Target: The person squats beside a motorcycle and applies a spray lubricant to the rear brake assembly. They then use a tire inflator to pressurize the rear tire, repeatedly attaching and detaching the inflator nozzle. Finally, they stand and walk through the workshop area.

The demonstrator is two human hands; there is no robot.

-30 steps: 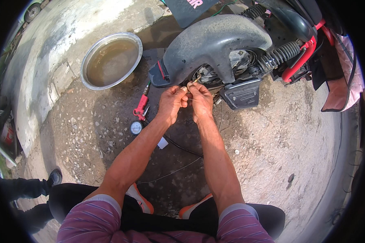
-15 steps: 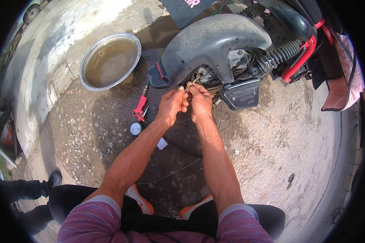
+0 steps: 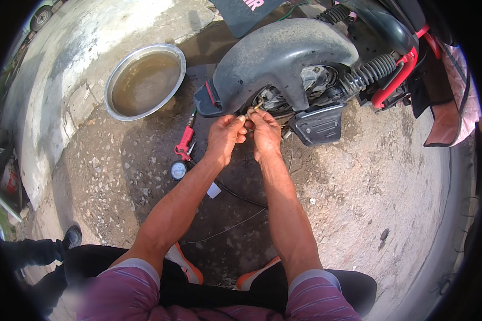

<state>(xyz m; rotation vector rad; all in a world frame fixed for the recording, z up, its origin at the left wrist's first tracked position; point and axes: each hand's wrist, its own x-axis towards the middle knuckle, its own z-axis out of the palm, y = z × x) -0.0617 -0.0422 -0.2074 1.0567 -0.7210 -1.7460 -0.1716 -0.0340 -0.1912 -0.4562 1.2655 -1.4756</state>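
Observation:
My right hand [image 3: 264,132] is closed, its thumb and fingertips pinching a thin brass-coloured stem [image 3: 259,103] that sticks out at the wheel hub [image 3: 275,99] of a scooter. Right beside it, my left hand [image 3: 225,136] is closed in a pinch, with its fingertips almost touching the right ones. A small pale bit shows between the left fingers, too small to name. Over the wheel arches a dusty black mudguard [image 3: 284,45], which hides most of the tyre. A black footrest-like plate [image 3: 320,125] juts out just right of my right hand.
Left of my hands lie a red tyre inflator gun [image 3: 184,142] and its round gauge [image 3: 178,170]. A metal basin [image 3: 110,96] of murky water stands farther left. A black hose [image 3: 233,192] and a white scrap [image 3: 213,190] lie between my arms. Another person's shoe [image 3: 72,236] is at lower left.
Both hands stay at the wheel hub. The left fingers have shifted very slightly in their pinch; the rest is as before.

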